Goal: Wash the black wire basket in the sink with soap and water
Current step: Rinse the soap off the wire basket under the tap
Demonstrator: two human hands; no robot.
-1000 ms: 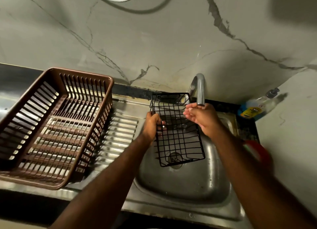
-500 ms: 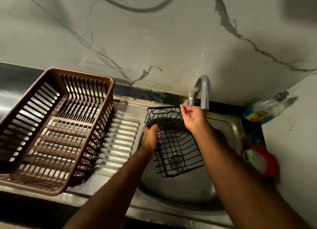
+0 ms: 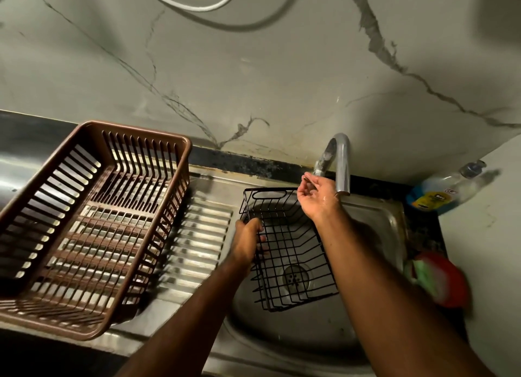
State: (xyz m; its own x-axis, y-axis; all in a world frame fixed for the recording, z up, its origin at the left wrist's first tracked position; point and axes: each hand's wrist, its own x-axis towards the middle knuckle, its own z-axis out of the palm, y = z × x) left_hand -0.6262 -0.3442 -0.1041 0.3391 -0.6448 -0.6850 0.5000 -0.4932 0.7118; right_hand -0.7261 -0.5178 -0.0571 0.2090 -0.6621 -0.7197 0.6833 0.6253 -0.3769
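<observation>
The black wire basket [image 3: 293, 252] hangs tilted over the steel sink [image 3: 296, 328], above the drain. My left hand [image 3: 248, 241] grips its left rim. My right hand [image 3: 317, 197] is off the basket, wet, palm up, with loosely curled fingers. Its fingertips are just beside the base of the curved metal tap [image 3: 342, 162], and nothing shows in them. No water stream is visible from the spout. A clear dish soap bottle [image 3: 439, 192] with a blue and yellow label lies at the back right corner.
A brown plastic dish rack [image 3: 93, 224] sits on the ribbed drainboard [image 3: 203, 235] left of the sink. A red and green object [image 3: 439, 278], blurred, lies at the sink's right edge. The marble wall stands close behind, and a white cable [image 3: 197, 7] hangs across it.
My right hand let go of the basket's far rim and rose toward the tap base. The basket dropped lower and tilted, still held by my left hand.
</observation>
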